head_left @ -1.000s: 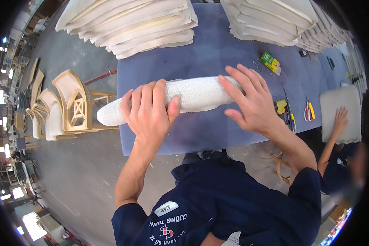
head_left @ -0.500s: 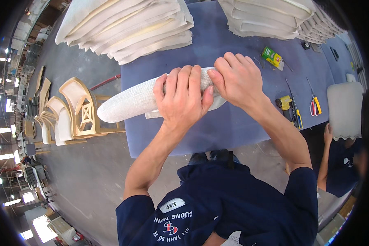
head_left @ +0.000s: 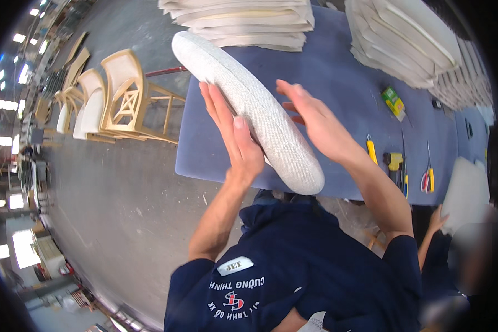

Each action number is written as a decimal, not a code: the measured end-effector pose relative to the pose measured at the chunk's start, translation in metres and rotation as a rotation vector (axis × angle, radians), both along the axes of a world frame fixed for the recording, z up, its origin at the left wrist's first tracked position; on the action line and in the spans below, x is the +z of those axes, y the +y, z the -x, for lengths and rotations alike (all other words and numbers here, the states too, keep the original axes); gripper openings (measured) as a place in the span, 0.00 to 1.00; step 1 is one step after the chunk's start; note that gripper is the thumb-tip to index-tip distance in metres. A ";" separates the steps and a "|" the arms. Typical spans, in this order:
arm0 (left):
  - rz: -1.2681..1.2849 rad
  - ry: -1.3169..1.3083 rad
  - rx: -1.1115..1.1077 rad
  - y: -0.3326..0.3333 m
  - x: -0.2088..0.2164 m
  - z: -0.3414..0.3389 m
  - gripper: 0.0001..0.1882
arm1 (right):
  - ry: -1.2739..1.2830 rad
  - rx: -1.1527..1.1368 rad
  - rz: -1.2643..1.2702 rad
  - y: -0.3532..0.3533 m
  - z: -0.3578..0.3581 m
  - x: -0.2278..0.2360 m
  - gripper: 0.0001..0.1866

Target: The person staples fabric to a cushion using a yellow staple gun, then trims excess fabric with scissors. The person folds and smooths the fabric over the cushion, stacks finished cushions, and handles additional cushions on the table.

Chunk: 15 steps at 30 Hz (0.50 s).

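A light grey, woven-fabric padded cushion [head_left: 253, 102] is up on its edge over the blue-covered table [head_left: 346, 83], slanting from far left to near right. Its near rounded end reaches the table's front edge. My left hand [head_left: 237, 135] lies along its left side with the fingers stretched out and the thumb against the fabric. On the other side, my right hand [head_left: 321, 124] is open, its fingers pointing at the cushion with a gap to the fabric. Whether the cushion's lower edge rests on the table is hidden.
Stacked pale cushion covers [head_left: 249, 22] and more stacked pieces [head_left: 404, 41] stand at the back. Pliers [head_left: 428, 177], a yellow-and-black tool [head_left: 393, 161] and a green box [head_left: 393, 103] lie at right. Wooden chairs [head_left: 124, 94] stand left; a co-worker holds a pale panel [head_left: 466, 196].
The cushion has turned from lying sideways to slanting toward me on its edge. Both hands have loosened from their grip; the right one has come off the fabric. The view has shifted.
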<state>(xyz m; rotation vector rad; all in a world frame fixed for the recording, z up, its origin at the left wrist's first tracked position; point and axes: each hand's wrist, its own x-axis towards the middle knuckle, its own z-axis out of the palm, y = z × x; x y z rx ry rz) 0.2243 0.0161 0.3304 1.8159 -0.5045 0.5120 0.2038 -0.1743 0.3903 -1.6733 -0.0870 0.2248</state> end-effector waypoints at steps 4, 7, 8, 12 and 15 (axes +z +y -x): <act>0.262 0.232 0.030 -0.006 0.008 0.034 0.45 | 0.078 0.090 -0.183 0.049 -0.042 0.010 0.45; 0.342 0.299 -0.004 -0.008 0.019 0.042 0.47 | -0.037 0.179 -0.141 0.068 -0.041 0.005 0.46; 0.336 0.333 0.027 -0.005 0.011 0.049 0.47 | -0.157 0.194 -0.095 0.071 -0.031 0.000 0.47; 0.160 0.236 0.062 -0.012 0.009 0.069 0.51 | -0.262 0.237 -0.280 0.072 -0.020 -0.042 0.49; 0.048 0.165 0.087 -0.008 0.007 0.068 0.50 | -0.279 0.231 -0.397 0.073 -0.017 -0.057 0.50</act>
